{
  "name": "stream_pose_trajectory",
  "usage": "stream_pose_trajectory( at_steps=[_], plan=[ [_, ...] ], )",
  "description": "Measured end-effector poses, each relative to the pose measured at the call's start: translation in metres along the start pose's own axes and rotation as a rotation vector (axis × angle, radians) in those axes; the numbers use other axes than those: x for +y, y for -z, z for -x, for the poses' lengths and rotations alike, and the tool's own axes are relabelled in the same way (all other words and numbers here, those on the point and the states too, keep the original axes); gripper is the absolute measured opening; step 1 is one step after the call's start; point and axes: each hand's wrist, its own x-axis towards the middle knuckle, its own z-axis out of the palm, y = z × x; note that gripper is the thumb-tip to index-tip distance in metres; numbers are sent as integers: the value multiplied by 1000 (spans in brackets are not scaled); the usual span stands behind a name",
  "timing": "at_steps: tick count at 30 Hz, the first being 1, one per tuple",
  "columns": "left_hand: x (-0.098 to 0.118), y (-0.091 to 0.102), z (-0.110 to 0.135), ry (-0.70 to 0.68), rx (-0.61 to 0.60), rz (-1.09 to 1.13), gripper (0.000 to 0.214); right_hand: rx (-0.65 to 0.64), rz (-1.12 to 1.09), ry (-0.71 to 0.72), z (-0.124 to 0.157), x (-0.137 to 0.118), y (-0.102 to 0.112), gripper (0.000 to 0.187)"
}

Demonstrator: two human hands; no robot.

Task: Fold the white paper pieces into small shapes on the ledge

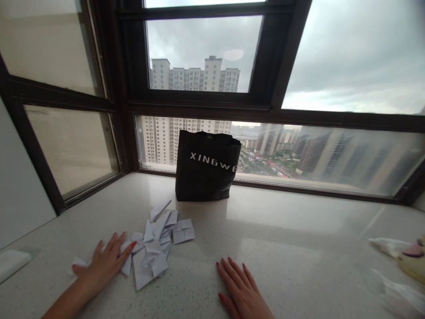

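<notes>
My left hand (pixel 105 262) lies flat with fingers stretched out on the white speckled counter (pixel 282 239), its fingertips resting on the left edge of a pile of several folded white paper pieces (pixel 158 246). My right hand (pixel 242 290) rests palm down on the bare counter near the front edge, fingers spread, holding nothing. A black bag (pixel 206 166) with white lettering stands upright behind the papers, against the window.
Dark-framed windows (pixel 206 108) run along the back and left of the counter. Plastic-wrapped items (pixel 403 252) lie at the right edge. A pale flat object (pixel 11 262) sits at the far left.
</notes>
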Motion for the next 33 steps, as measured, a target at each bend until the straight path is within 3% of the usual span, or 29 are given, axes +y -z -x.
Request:
stream_pose_trajectory(
  at_steps=[2, 5, 9, 12, 14, 16, 19, 23, 25, 29, 33],
  plan=[
    [21, 1, -1, 92, -80, 26, 66, 57, 1, 19, 0, 3, -5, 51],
    [63, 20, -16, 250, -232, 140, 65, 106, 13, 40, 1, 6, -11, 51],
    [93, 45, -53, 201, -155, 148, 63, 118, 32, 45, 1, 8, -15, 51],
    [91, 39, -76, 109, -151, 139, 60, 148, 42, 56, 0, 10, -16, 51],
    [88, 25, -81, 63, -243, 150, 56, 135, 58, 58, -1, 11, -16, 50],
    [87, 12, -77, 33, -362, 166, 57, 114, 68, 66, -2, 12, -15, 50],
    [89, 8, -64, 28, -407, 187, 62, 105, 65, 64, -2, 9, -13, 52],
    [89, 27, -49, 66, -350, 235, 63, 123, 47, 40, 1, 4, -10, 53],
    [85, 33, -41, 154, -297, 204, 62, 139, 32, 52, 2, 3, -10, 53],
    [73, 27, -23, 327, -285, 98, 65, 135, 14, 56, 3, 2, -9, 54],
    [77, 21, -16, 295, -282, 17, 60, 132, 9, 41, 4, 3, -9, 56]
  ],
)
